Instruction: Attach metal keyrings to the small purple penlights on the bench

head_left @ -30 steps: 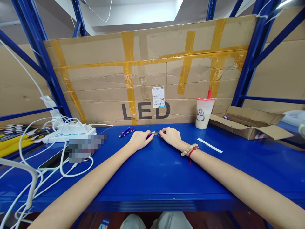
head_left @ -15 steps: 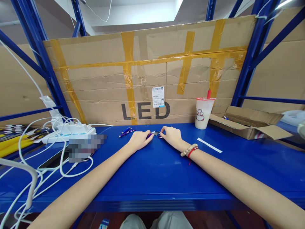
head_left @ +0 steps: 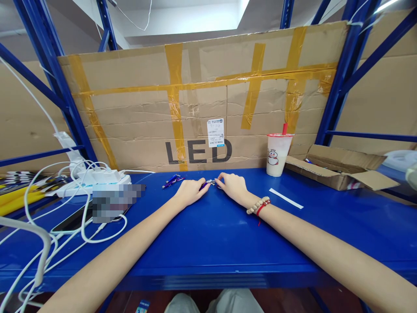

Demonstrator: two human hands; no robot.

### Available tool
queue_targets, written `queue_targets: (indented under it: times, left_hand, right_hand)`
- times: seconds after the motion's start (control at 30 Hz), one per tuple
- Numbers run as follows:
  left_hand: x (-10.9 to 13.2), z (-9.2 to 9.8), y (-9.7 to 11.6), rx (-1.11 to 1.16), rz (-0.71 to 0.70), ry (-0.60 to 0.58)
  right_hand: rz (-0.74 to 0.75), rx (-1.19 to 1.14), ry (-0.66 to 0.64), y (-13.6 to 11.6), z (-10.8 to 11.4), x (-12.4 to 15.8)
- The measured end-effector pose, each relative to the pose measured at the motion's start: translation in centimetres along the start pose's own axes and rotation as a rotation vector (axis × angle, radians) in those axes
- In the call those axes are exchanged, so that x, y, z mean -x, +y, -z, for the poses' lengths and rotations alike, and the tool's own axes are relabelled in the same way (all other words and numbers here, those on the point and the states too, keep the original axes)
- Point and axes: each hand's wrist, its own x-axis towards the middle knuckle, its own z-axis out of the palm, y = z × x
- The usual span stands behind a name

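Both my hands rest on the blue shelf (head_left: pixel 208 234) near its back. My left hand (head_left: pixel 190 191) is curled, fingers pinching a small purple pen-like gadget (head_left: pixel 204 185). My right hand (head_left: pixel 232 185) is closed too, pinching the small metal keyring part (head_left: pixel 212 182) at that gadget's end. The two hands almost touch. Two more small blue and purple gadgets (head_left: pixel 172 180) lie just left of my left hand. Beads and a red cord circle my right wrist.
A taped cardboard sheet marked LED (head_left: pixel 198 104) stands behind. A drink cup with a red straw (head_left: pixel 278 153) and an open carton (head_left: pixel 339 167) are at right, with a white strip (head_left: pixel 286 198) in front. A power strip (head_left: pixel 94 179), white cables and a phone (head_left: pixel 73 219) lie left.
My right hand has shifted slightly left toward the left hand. Otherwise nothing has moved.
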Motion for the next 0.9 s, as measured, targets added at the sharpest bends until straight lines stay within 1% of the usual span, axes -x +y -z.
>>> queue_targets:
  times: [0.07, 0.13, 0.23, 0.33, 0.63, 0.77, 0.9]
  left_hand:
    - [0.0, 0.0, 0.0, 0.001, -0.006, -0.003]
    - [0.0, 0.0, 0.0, 0.013, -0.011, -0.002]
    - [0.0, -0.2, -0.1, 0.018, -0.023, -0.001]
    - [0.0, -0.2, -0.2, 0.014, -0.036, -0.002]
    - [0.1, -0.5, -0.4, 0.013, -0.059, 0.008]
    - [0.0, -0.6, -0.5, 0.045, -0.032, 0.011]
    - [-0.1, -0.6, -0.5, 0.059, -0.020, -0.013]
  right_hand:
    - [0.003, -0.171, 0.020, -0.3, 0.2, 0.2]
    - [0.028, -0.334, -0.001, -0.4, 0.2, 0.3]
    - [0.097, -0.474, -0.027, -0.6, 0.0, 0.4]
    - [0.142, -0.515, -0.034, -0.6, -0.2, 0.5]
    - [0.158, -0.601, -0.071, -0.5, -0.4, 0.4]
    - [0.179, -0.631, -0.073, -0.3, -0.6, 0.3]
    - [0.183, -0.644, -0.082, -0.2, -0.9, 0.2]
